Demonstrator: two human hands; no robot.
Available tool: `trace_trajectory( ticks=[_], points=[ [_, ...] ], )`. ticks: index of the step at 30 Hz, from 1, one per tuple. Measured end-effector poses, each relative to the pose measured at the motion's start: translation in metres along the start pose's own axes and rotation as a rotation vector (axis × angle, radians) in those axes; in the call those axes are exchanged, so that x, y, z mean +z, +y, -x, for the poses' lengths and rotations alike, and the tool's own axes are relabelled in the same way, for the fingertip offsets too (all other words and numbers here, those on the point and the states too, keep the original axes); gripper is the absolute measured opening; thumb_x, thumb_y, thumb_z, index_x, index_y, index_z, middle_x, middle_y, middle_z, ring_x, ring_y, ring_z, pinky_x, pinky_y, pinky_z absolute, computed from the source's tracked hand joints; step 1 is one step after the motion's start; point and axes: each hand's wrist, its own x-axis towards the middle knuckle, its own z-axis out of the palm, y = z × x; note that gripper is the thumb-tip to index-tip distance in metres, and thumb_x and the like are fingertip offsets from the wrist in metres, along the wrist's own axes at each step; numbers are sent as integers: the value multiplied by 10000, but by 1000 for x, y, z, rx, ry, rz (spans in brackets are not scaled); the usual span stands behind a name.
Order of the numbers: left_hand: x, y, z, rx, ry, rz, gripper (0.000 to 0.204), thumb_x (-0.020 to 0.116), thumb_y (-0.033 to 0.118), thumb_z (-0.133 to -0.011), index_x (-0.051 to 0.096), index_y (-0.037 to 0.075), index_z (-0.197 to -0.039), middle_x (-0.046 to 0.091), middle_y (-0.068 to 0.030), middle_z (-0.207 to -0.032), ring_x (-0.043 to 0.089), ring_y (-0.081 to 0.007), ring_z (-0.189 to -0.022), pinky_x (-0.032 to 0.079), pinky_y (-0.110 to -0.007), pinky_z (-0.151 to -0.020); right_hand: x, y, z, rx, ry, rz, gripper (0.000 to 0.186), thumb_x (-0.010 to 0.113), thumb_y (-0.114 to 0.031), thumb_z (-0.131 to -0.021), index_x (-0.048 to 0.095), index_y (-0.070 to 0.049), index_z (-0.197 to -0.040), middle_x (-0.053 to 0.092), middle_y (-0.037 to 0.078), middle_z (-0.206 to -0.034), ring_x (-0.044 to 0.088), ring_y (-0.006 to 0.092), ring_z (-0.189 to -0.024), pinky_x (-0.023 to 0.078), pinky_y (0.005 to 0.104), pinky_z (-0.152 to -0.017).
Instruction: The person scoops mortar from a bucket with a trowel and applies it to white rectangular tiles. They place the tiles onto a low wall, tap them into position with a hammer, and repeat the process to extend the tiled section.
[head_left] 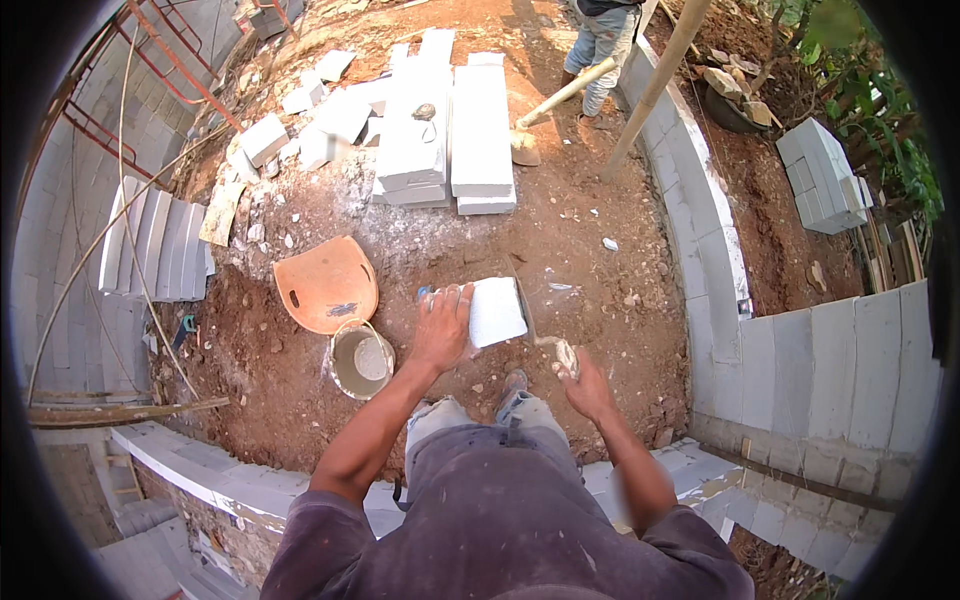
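Note:
A white lightweight concrete block piece (pixel 497 312) is in front of me, with my left hand (pixel 445 325) gripping its left side. A small bit of blue shows beside that hand's fingers; what it is I cannot make out. My right hand (pixel 586 386) is closed round the handle of a trowel (pixel 566 356). The trowel's thin blade is seen nearly edge-on along the block's right side; whether it touches the block I cannot tell. Left of my left hand stands a bucket (pixel 345 372) with grey mix in its bottom, beside an orange plastic tub (pixel 322 270).
Long white blocks (pixel 482 135) are stacked ahead, with broken pieces (pixel 340 115) to their left. A person (pixel 603 45) stands beyond, near a wooden pole (pixel 655 85). Low block walls (pixel 700 250) border the dirt floor. Red scaffolding (pixel 185 65) rises far left, above upright blocks (pixel 160 245).

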Motion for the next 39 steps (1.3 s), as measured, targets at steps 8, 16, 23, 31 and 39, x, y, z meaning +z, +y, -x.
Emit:
trace_trajectory(
  ticks=[8,16,23,31,39],
  points=[
    [13,95,-56,190,-136,28,1114,857,438,-636,312,23,-1514,504,-232,-1369,471,-381,-1284,294,-535,-1110,-99,3,48,-654,603,-804,328,595,-263,-975,553,11,-1149,632,112,-830,615,181,-698,504,336,-632],
    [16,138,-82,329,-172,64,1157,874,420,-592,300,38,-1522,482,-222,-1380,458,-393,-1275,297,-548,-1091,-89,75,60,72,570,-311,403,630,-305,-939,542,-7,-1196,661,261,-884,633,497,-868,507,490,-778],
    [21,156,-102,433,-154,76,1198,877,419,-576,272,41,-1539,486,-219,-1341,458,-411,-1252,298,-560,-1080,-91,93,74,-6,466,-408,439,626,-336,-960,500,-2,-1216,629,194,-890,635,357,-842,496,428,-778],
    [19,156,-99,454,-262,46,1142,854,433,-607,300,43,-1527,501,-214,-1300,477,-410,-1223,310,-552,-1072,-115,61,90,-213,726,-546,425,617,-247,-944,491,-11,-1273,649,279,-1024,633,479,-964,496,498,-829],
    [29,165,-87,495,-295,1,1134,849,467,-597,328,22,-1500,494,-211,-1296,464,-391,-1239,310,-527,-1076,-112,69,90,90,613,-310,484,620,-243,-911,472,51,-1265,647,296,-1005,621,521,-944,513,502,-819]
  ],
)
